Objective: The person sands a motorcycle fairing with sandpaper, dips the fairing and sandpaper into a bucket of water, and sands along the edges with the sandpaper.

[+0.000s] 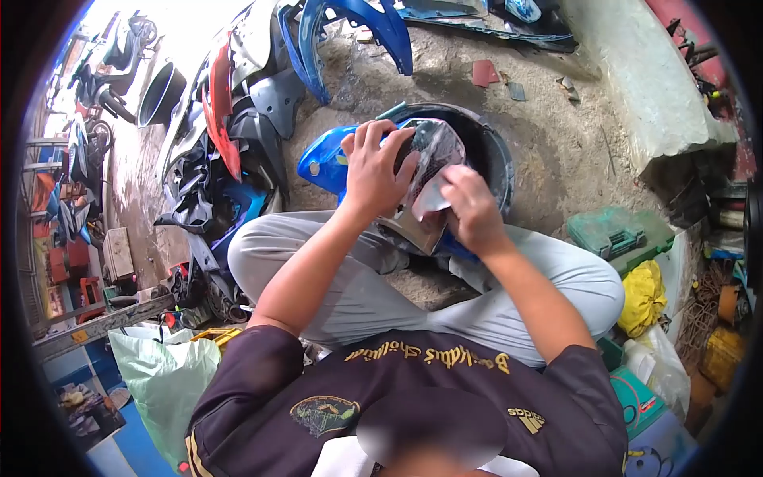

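Note:
A glossy blue motorcycle body panel [322, 159] with a wet, dark and silvery inner face [437, 147] sits between my bent knees. My left hand [373, 168] grips it from the left, thumb and fingers curled over its upper part. In my right hand [474, 208], which is slightly blurred, a pale thin sheet [431, 199] is pinched against the panel's surface. It looks like a piece of sandpaper, though its kind is not certain. Behind the panel stands a round black tub [501, 155], partly covered by it.
Motorcycle fairings, including a red panel [221, 111] and a blue one [385, 36], lie left and ahead. Reddish paper squares [484, 73] rest on the concrete floor. A green tool case [608, 232] and yellow bag [644, 292] are at right, a pale sack [163, 381] at left.

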A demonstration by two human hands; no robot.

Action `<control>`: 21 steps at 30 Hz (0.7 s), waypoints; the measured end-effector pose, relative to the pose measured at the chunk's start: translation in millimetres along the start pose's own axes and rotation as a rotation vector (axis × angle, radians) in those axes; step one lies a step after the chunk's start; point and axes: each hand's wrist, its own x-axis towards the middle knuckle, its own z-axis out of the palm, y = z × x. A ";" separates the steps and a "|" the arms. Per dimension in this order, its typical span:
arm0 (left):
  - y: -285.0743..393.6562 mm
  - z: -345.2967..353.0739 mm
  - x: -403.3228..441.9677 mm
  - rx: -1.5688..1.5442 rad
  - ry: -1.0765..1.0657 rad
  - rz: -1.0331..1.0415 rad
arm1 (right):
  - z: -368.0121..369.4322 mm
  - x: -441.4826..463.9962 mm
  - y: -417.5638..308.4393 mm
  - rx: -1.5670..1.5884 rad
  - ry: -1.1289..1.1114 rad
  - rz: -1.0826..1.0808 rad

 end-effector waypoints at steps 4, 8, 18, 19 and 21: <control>-1.4 -5.3 -0.4 -0.017 -0.028 -0.002 | -3.8 12.2 16.1 0.001 0.063 0.098; -6.2 -12.3 5.7 -0.039 -0.071 0.014 | -2.7 6.7 8.6 -0.019 0.072 0.052; -15.2 -13.8 1.1 -0.124 -0.083 0.017 | 12.6 14.1 -2.8 0.069 0.018 -0.054; -17.8 -12.8 1.4 -0.133 -0.082 0.023 | 11.9 14.2 0.7 0.072 0.048 -0.064; -19.7 -13.7 -0.3 -0.160 -0.091 0.022 | 9.9 16.4 17.6 0.037 0.120 0.029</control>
